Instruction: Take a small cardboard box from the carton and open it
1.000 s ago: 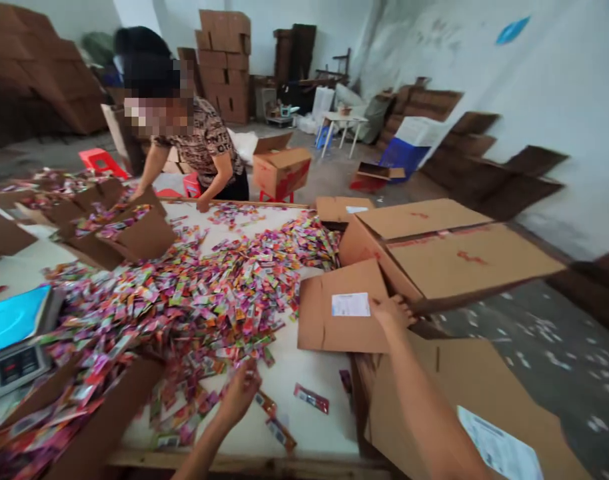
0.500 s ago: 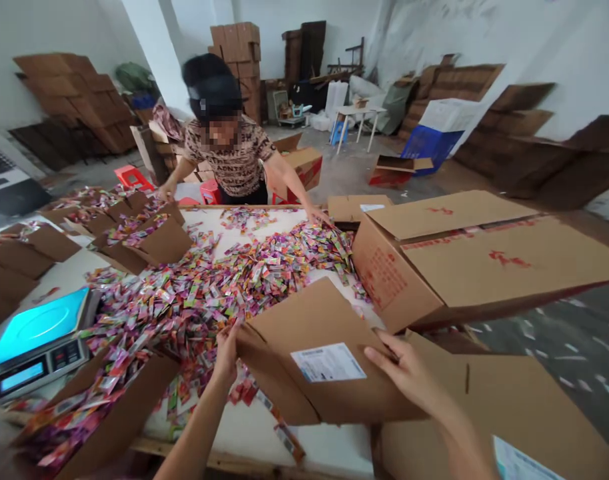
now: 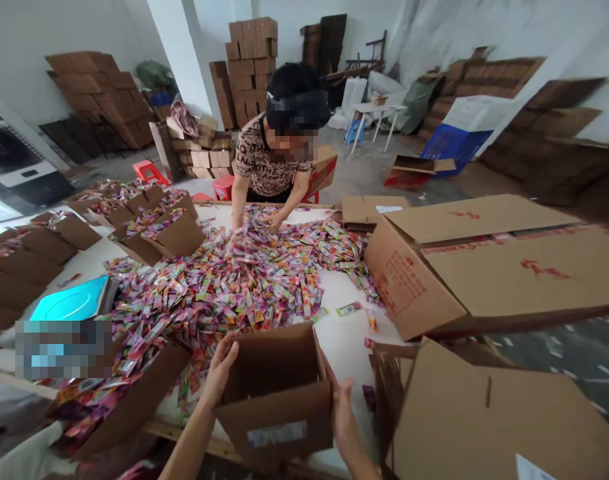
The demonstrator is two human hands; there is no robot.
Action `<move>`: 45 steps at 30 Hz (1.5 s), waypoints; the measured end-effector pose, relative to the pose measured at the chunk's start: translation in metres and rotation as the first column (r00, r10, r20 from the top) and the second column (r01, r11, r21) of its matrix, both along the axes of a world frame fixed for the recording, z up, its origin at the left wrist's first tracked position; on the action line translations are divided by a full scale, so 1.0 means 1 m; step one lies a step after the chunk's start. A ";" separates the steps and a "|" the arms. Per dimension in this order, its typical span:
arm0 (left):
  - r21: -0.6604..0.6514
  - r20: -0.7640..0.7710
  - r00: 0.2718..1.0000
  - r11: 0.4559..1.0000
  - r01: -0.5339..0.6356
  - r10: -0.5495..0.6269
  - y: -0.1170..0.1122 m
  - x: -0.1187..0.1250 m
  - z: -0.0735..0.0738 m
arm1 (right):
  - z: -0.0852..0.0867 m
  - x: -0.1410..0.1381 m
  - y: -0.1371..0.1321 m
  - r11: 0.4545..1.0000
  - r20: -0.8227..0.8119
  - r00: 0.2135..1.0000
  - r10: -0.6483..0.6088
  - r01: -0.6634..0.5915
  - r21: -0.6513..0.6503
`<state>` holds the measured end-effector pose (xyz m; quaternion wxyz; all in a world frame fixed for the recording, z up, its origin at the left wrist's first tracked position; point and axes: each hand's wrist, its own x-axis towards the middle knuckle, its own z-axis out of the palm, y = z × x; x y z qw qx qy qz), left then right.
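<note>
Shaping the open carton (image 3: 277, 408) seems in hand — left hand (image 3: 220, 370) gripping its nine o'clock side, right hand (image 3: 345, 412) its three — the next move likely needing even pressure.

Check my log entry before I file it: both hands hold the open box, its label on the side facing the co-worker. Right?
Wrong side: the head view shows the label facing the camera wearer. Left hand and right hand do hold the open box.
</note>
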<state>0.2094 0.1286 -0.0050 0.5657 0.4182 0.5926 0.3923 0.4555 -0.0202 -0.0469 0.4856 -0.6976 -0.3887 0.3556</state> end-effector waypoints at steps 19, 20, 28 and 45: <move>0.253 -0.525 0.651 0.630 0.734 -0.548 -0.103 -0.102 -0.048 | 0.003 0.013 -0.049 0.937 0.070 0.941 0.330 -0.317 -0.148; 0.234 -0.499 0.647 0.629 0.742 -0.577 -0.100 -0.102 -0.040 | 0.002 0.016 -0.051 0.919 0.047 0.928 0.369 -0.358 -0.164; 0.051 -0.510 0.529 0.590 0.805 -0.678 -0.074 -0.100 -0.025 | -0.035 0.015 -0.051 0.935 -0.096 0.944 0.317 -0.328 -0.137; 0.066 -0.546 0.778 0.909 0.411 -0.312 -0.074 -0.039 -0.068 | -0.064 -0.021 -0.005 0.978 0.203 0.979 0.013 0.030 -0.207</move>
